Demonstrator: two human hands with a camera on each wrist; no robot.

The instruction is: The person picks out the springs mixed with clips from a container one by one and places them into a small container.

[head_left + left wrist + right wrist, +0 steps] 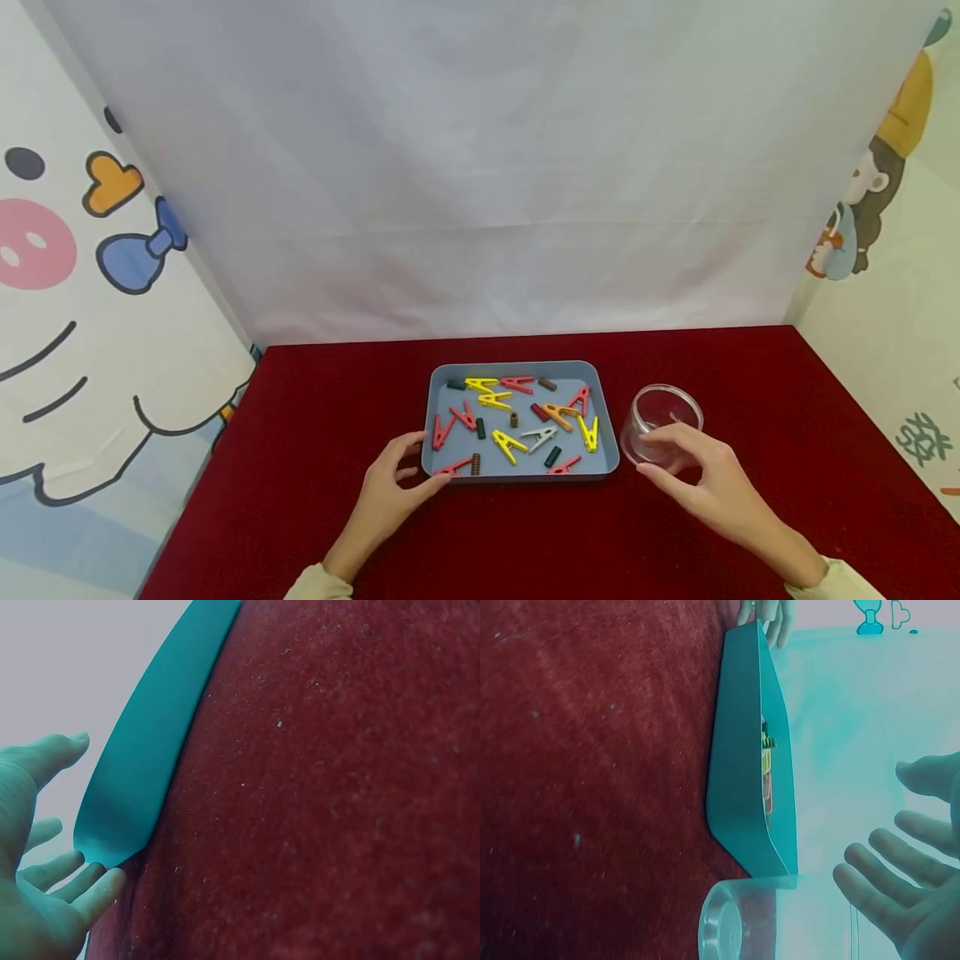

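Note:
A grey-blue tray point(525, 478) holds several plastic clips, among them a yellow clip point(510, 445), an orange clip point(559, 415) and a white clip point(540, 437). Small ribbed cylinders, such as a dark green cylinder point(552, 457) and a brown cylinder point(476, 464), lie scattered between them. My left hand point(393, 482) is at the tray's near left corner, fingers and thumb spread. Right of the tray stands a clear round container point(721, 930). My right hand point(701, 475) is beside it with loosely extended fingers overlapping its near side; contact is unclear.
A dark red cloth point(337, 392) covers the table under everything. Behind it hangs a pale curtain point(510, 167). Printed cartoon panels flank the left and right sides, including a left panel point(75, 358) with a pink snout.

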